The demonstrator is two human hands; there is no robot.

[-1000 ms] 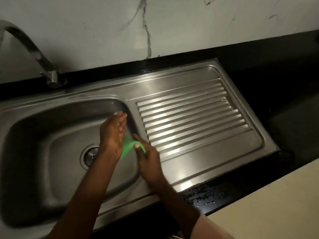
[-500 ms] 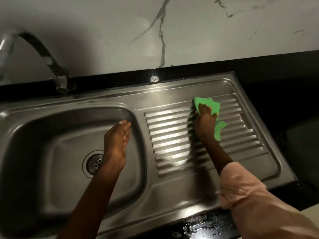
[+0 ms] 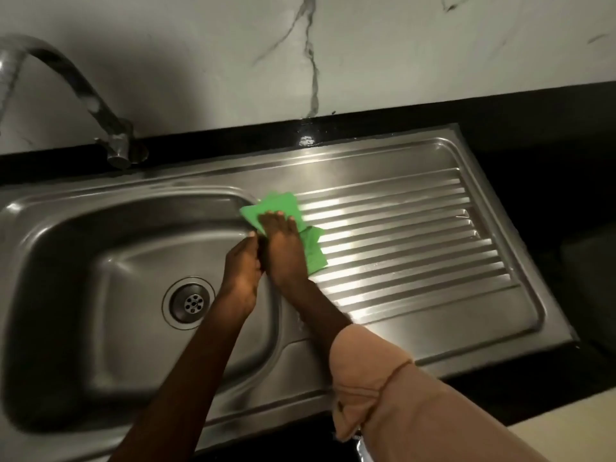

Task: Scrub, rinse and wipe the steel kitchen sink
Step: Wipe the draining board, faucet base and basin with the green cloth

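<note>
Fingers of the right hand [image 3: 283, 248] lie flat, pressing a green square cloth [image 3: 283, 211] on the ridged steel drainboard [image 3: 400, 235] right at the basin [image 3: 133, 261] edge. Left hand [image 3: 241, 271] sits beside it, fingers straight, holding nothing. Looks like the wipe step; next pass probably needs steady pressure along the ridges. Half a second ago the cloth was further right, hands apart.

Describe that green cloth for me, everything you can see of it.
The green cloth is thin, bright and crumpled, lying flat on the steel sink where the basin's rim meets the ribbed drainboard. The right hand presses on its middle with straight fingers, hiding part of it; corners stick out beyond the fingertips and to the right.
</note>
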